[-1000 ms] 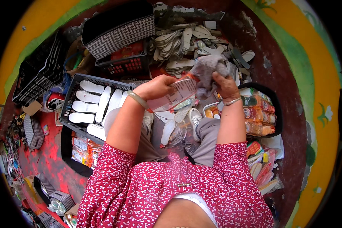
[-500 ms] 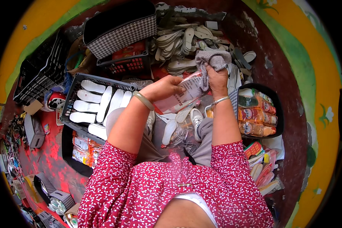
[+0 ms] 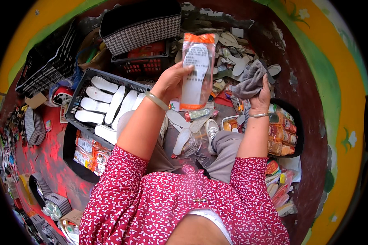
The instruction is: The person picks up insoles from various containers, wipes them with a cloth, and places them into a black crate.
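My left hand (image 3: 172, 83) holds up a clear plastic packet with an orange top (image 3: 196, 71), an insole inside it, upright in front of me. My right hand (image 3: 261, 96) grips a grey cloth (image 3: 249, 80) to the right of the packet, apart from it. A pale bangle sits on my left wrist and a thin bracelet on my right. Below my hands, loose white insoles (image 3: 183, 134) lie between my knees by my grey shoe (image 3: 212, 130).
A black crate of white insoles (image 3: 106, 102) stands at my left. A black tray of orange packets (image 3: 283, 130) is on my right, another (image 3: 90, 153) lower left. A checked basket (image 3: 141, 26) and a heap of loose insoles (image 3: 233, 53) lie ahead.
My left hand has raised the packet from flat near my lap to upright. My right hand with the cloth has moved off the packet to the right.
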`<state>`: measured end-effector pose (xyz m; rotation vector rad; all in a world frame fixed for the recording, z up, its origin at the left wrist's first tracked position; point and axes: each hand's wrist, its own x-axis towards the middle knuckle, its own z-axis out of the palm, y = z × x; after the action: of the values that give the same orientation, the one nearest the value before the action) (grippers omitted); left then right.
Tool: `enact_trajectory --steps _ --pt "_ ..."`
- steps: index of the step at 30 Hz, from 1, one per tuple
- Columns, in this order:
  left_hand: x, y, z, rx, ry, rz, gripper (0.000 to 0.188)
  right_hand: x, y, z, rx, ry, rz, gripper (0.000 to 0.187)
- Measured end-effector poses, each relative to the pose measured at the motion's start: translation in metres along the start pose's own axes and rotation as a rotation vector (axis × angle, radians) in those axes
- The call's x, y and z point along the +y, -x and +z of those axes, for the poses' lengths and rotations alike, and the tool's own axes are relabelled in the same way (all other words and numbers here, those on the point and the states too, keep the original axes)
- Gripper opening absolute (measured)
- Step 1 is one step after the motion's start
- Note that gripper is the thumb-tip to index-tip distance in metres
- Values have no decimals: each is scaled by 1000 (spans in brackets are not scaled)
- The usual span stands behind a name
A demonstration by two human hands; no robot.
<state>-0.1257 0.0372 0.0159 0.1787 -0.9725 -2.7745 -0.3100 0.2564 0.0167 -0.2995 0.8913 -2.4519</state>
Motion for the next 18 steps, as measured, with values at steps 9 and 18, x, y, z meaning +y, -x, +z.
enact_trajectory --steps 9,18 --pt "0 -8 -6 185 216 272 25 50 14 39 -111 273 245 39" --pt "-6 -11 -3 53 149 375 27 97 48 67 -307 410 467 34"
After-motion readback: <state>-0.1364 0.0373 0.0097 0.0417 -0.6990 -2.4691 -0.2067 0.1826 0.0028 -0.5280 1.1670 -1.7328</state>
